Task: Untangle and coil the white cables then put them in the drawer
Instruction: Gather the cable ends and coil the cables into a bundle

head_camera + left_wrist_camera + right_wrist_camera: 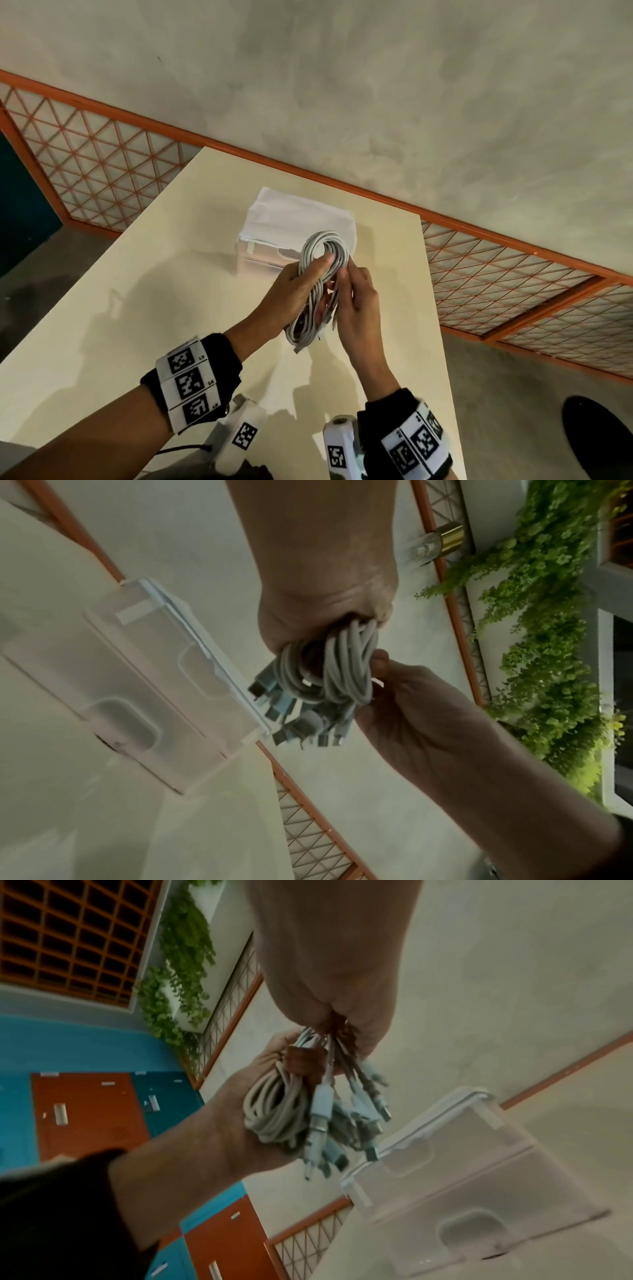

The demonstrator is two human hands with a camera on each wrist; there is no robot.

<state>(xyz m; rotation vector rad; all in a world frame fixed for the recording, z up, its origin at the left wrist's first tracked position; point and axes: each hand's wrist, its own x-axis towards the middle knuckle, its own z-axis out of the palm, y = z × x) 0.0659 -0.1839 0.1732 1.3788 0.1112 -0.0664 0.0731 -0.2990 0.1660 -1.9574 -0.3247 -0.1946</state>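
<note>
Head view: both forearms reach forward over the cream table [113, 308], each wrist in a black band carrying printed marker tags. The left hand [291, 291] comes in from the lower left, fingers curled round the coiled white cables [317, 284], thumb lying across the upper loop. The coil is held in the air above the table, in front of the small white drawer unit [274, 240]. The right hand [356, 301] meets it from the right, back of hand toward the camera, fingertips pinching the strands at the coil's right side. A folded white cloth or paper lies on top of the drawer unit.

Left wrist view: the left hand [318, 601] closes round the coil [329, 666] at its top. The right hand [418, 718] comes in from the lower right, its fingers closed on the coil's right edge. Plug ends [301, 723] hang loose beneath. The translucent drawer unit [143, 685] sits just left of them on the table, both drawers closed.

Right wrist view: the right hand [342, 988] pinches several cable ends together at its fingertips. The left hand [246, 1112] cups the coil [274, 1112] from below-left. The connectors [349, 1123] dangle just above the drawer unit [462, 1172], apart from it.
</note>
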